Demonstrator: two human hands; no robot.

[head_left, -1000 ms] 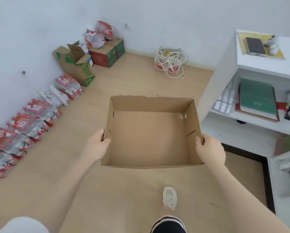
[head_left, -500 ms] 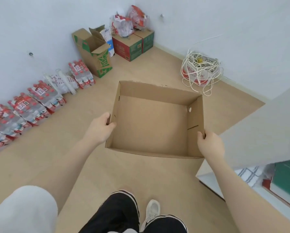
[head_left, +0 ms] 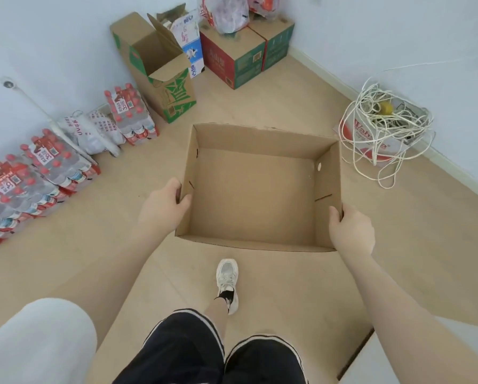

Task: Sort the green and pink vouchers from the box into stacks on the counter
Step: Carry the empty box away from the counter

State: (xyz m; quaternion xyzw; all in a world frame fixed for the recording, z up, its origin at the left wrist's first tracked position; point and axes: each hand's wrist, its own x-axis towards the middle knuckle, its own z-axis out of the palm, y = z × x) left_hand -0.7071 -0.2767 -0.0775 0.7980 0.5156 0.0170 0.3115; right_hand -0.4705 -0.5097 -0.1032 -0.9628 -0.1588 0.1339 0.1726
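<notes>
Brown corrugated cardboard box (head_left: 256, 189), open-topped with nothing visible inside, is held above a tan floor (head_left: 274, 106) by a person whose left hand (head_left: 163, 207) grips its left wall and right hand (head_left: 350, 231) clasps its right wall, thumbs hooked over the rim. Beyond, a tangle of white cord (head_left: 384, 128) drapes a red-and-white carton lettered "Waha…". Several shrink-wrapped packs of red-capped bottles (head_left: 38, 173) line the left wall; one white sneaker (head_left: 227, 284) shows below.

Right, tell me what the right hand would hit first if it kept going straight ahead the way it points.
Judging loosely, the right hand, gripping the open brown cardboard box, points toward the tangled white cord piled on a red-and-white carton; depth is unclear.
</notes>
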